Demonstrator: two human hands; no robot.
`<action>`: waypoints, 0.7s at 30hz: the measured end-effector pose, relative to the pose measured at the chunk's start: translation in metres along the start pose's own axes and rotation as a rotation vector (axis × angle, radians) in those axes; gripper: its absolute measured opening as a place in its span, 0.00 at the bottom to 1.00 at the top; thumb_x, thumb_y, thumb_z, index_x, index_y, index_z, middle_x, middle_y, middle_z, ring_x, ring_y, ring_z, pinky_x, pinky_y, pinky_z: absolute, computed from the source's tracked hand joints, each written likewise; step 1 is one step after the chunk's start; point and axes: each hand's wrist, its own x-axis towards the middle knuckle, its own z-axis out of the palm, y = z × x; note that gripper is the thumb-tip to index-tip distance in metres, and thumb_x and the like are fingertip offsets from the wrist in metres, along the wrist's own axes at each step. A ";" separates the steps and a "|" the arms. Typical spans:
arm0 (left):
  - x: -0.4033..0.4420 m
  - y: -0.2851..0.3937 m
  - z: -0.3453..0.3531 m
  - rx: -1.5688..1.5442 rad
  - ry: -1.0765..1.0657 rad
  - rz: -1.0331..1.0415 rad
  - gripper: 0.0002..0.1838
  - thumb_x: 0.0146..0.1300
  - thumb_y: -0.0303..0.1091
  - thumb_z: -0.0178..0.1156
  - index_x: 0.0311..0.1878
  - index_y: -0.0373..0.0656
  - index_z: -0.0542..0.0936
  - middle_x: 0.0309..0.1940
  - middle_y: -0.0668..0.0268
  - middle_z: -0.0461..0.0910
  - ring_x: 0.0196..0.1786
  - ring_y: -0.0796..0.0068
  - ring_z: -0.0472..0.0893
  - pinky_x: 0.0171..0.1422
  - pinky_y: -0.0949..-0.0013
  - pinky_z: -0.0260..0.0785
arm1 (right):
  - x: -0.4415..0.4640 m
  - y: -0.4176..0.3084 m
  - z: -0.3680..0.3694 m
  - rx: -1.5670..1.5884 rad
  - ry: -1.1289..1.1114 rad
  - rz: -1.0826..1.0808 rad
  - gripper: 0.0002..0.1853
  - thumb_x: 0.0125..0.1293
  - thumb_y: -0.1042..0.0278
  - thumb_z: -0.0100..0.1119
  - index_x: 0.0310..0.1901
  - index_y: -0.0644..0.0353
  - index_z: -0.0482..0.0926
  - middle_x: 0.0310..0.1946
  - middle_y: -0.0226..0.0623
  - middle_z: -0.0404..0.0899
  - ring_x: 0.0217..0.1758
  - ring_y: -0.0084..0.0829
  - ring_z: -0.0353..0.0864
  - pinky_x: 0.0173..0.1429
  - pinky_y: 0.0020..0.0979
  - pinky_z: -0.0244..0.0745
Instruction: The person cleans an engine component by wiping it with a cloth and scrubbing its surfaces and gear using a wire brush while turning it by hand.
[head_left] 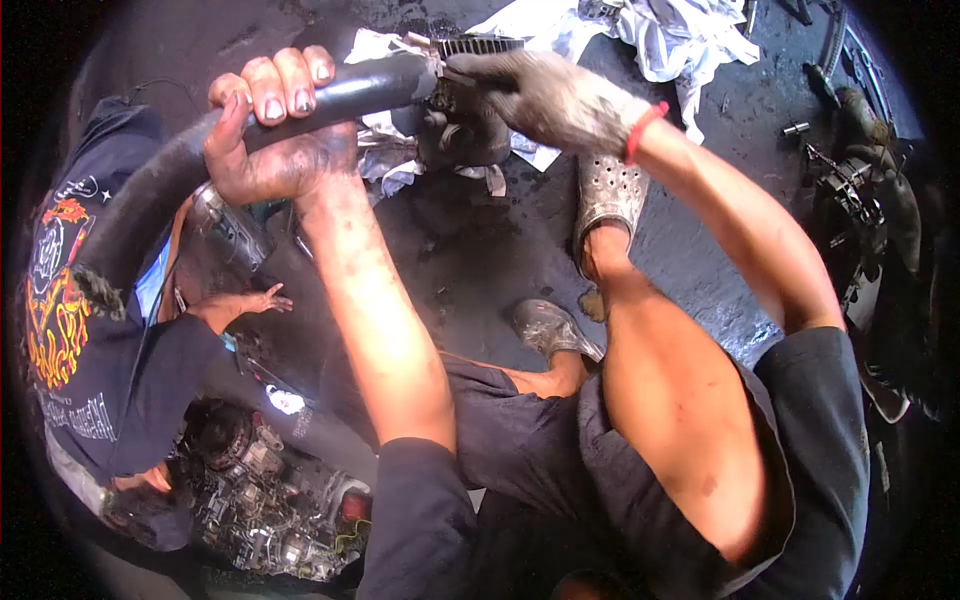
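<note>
My bare left hand [275,130] wraps a long, black, rubbery tube [385,85] curving from 9 to 12 o'clock; my gloved right hand [550,95] is by its end, grip unclear. Probably bendy, slippery: I'd squeeze mid-tube.

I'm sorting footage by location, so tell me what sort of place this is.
Probably a mechanical repair workshop: greasy, engine-like machinery at lower left, assorted metal parts at right, and a dark, grimy floor.

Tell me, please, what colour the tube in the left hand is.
Black; the tube shows in the head view.
</note>
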 end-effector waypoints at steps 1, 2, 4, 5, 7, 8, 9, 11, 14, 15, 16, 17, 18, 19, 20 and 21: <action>-0.003 0.001 -0.001 -0.004 0.017 -0.004 0.09 0.64 0.34 0.52 0.32 0.45 0.80 0.24 0.67 0.78 0.29 0.67 0.77 0.48 0.54 0.69 | -0.020 -0.001 -0.006 0.163 -0.071 0.125 0.28 0.74 0.72 0.52 0.74 0.50 0.71 0.33 0.49 0.85 0.25 0.31 0.78 0.36 0.38 0.78; -0.001 0.001 -0.006 0.075 -0.076 0.000 0.09 0.64 0.34 0.52 0.33 0.45 0.80 0.25 0.66 0.78 0.30 0.67 0.77 0.48 0.53 0.69 | -0.040 -0.002 -0.010 0.039 -0.074 0.110 0.27 0.74 0.72 0.53 0.74 0.50 0.71 0.37 0.50 0.86 0.27 0.37 0.80 0.39 0.39 0.79; 0.003 -0.001 -0.009 -0.010 -0.067 0.017 0.08 0.64 0.34 0.52 0.34 0.45 0.80 0.25 0.66 0.78 0.30 0.67 0.77 0.49 0.53 0.69 | -0.083 0.006 -0.030 -0.126 -0.133 0.105 0.29 0.72 0.73 0.54 0.74 0.47 0.71 0.42 0.53 0.86 0.34 0.48 0.84 0.43 0.42 0.80; -0.002 0.000 -0.009 -0.051 -0.044 0.021 0.08 0.64 0.33 0.52 0.34 0.45 0.80 0.25 0.66 0.78 0.30 0.67 0.77 0.49 0.53 0.69 | -0.101 0.005 -0.037 -0.152 -0.198 0.125 0.31 0.69 0.75 0.54 0.74 0.45 0.70 0.44 0.56 0.85 0.41 0.53 0.86 0.44 0.43 0.80; -0.005 -0.004 -0.011 -0.061 -0.036 0.035 0.08 0.64 0.33 0.52 0.35 0.45 0.80 0.25 0.66 0.78 0.30 0.66 0.76 0.49 0.53 0.69 | -0.111 0.001 -0.048 -0.133 -0.104 0.100 0.31 0.68 0.76 0.53 0.74 0.46 0.70 0.45 0.55 0.85 0.42 0.54 0.86 0.46 0.46 0.80; -0.003 -0.007 -0.005 -0.063 -0.027 0.030 0.08 0.64 0.33 0.52 0.34 0.45 0.80 0.25 0.66 0.78 0.30 0.66 0.76 0.49 0.53 0.69 | -0.114 -0.002 -0.054 -0.119 -0.042 0.093 0.31 0.68 0.77 0.53 0.73 0.47 0.70 0.46 0.55 0.85 0.43 0.54 0.86 0.46 0.48 0.80; -0.001 -0.009 0.000 -0.063 -0.027 0.024 0.08 0.64 0.33 0.52 0.34 0.45 0.80 0.25 0.66 0.78 0.29 0.66 0.76 0.49 0.53 0.69 | -0.100 -0.009 -0.054 -0.122 -0.098 0.126 0.30 0.69 0.76 0.53 0.73 0.48 0.71 0.46 0.56 0.84 0.44 0.55 0.86 0.47 0.47 0.80; 0.001 -0.008 0.003 -0.049 -0.025 0.002 0.08 0.64 0.33 0.52 0.34 0.45 0.81 0.24 0.66 0.78 0.29 0.67 0.76 0.48 0.53 0.69 | -0.041 -0.024 -0.040 -0.127 -0.208 0.179 0.28 0.72 0.74 0.54 0.73 0.50 0.72 0.48 0.58 0.83 0.45 0.58 0.85 0.48 0.46 0.81; -0.006 -0.002 -0.012 -0.068 -0.017 0.020 0.09 0.64 0.33 0.52 0.36 0.45 0.82 0.25 0.66 0.78 0.30 0.66 0.76 0.49 0.53 0.69 | -0.018 0.001 0.011 -0.075 0.042 -0.081 0.27 0.68 0.78 0.50 0.70 0.54 0.74 0.49 0.60 0.82 0.49 0.54 0.85 0.53 0.42 0.80; -0.008 0.000 -0.012 -0.061 -0.027 0.010 0.09 0.64 0.33 0.52 0.35 0.45 0.82 0.25 0.65 0.78 0.30 0.66 0.77 0.49 0.52 0.69 | -0.035 -0.006 0.007 -0.032 -0.041 0.047 0.28 0.68 0.78 0.49 0.70 0.55 0.74 0.50 0.59 0.83 0.52 0.51 0.86 0.56 0.40 0.79; -0.006 0.001 -0.011 -0.056 -0.045 0.007 0.09 0.64 0.33 0.52 0.35 0.45 0.82 0.25 0.65 0.79 0.30 0.66 0.77 0.49 0.52 0.69 | -0.056 -0.015 -0.003 0.003 -0.120 0.172 0.28 0.68 0.79 0.48 0.70 0.57 0.74 0.52 0.58 0.83 0.55 0.49 0.86 0.59 0.38 0.78; -0.002 -0.001 -0.012 -0.050 -0.070 0.013 0.09 0.64 0.33 0.52 0.35 0.44 0.82 0.25 0.65 0.79 0.31 0.65 0.77 0.49 0.52 0.70 | -0.074 -0.019 -0.015 0.028 -0.193 0.290 0.28 0.69 0.80 0.47 0.70 0.58 0.74 0.53 0.57 0.84 0.58 0.46 0.86 0.61 0.36 0.78; -0.001 -0.003 -0.011 -0.076 -0.072 0.022 0.09 0.64 0.33 0.52 0.35 0.44 0.82 0.26 0.65 0.79 0.31 0.66 0.78 0.49 0.53 0.70 | -0.096 -0.018 -0.022 -0.009 -0.139 0.256 0.27 0.70 0.81 0.46 0.71 0.60 0.74 0.56 0.54 0.84 0.61 0.41 0.85 0.65 0.35 0.76; -0.004 -0.003 -0.008 -0.058 -0.021 0.040 0.08 0.63 0.34 0.53 0.32 0.44 0.80 0.24 0.65 0.78 0.30 0.68 0.76 0.49 0.54 0.69 | -0.114 -0.014 -0.024 -0.037 -0.094 0.230 0.27 0.71 0.81 0.44 0.72 0.62 0.73 0.60 0.51 0.84 0.64 0.36 0.83 0.68 0.33 0.74; -0.004 -0.005 -0.001 -0.044 0.029 0.052 0.08 0.62 0.35 0.55 0.30 0.45 0.79 0.23 0.66 0.77 0.28 0.70 0.75 0.48 0.56 0.69 | -0.110 -0.019 -0.028 0.077 -0.046 0.273 0.26 0.71 0.77 0.50 0.71 0.58 0.74 0.58 0.53 0.84 0.61 0.40 0.85 0.63 0.35 0.77; -0.003 -0.008 0.002 -0.034 0.065 0.058 0.08 0.61 0.36 0.56 0.27 0.46 0.78 0.21 0.66 0.76 0.27 0.71 0.74 0.48 0.58 0.68 | -0.106 -0.025 -0.033 0.191 0.007 0.312 0.25 0.72 0.73 0.55 0.70 0.55 0.76 0.56 0.54 0.84 0.57 0.43 0.87 0.58 0.37 0.80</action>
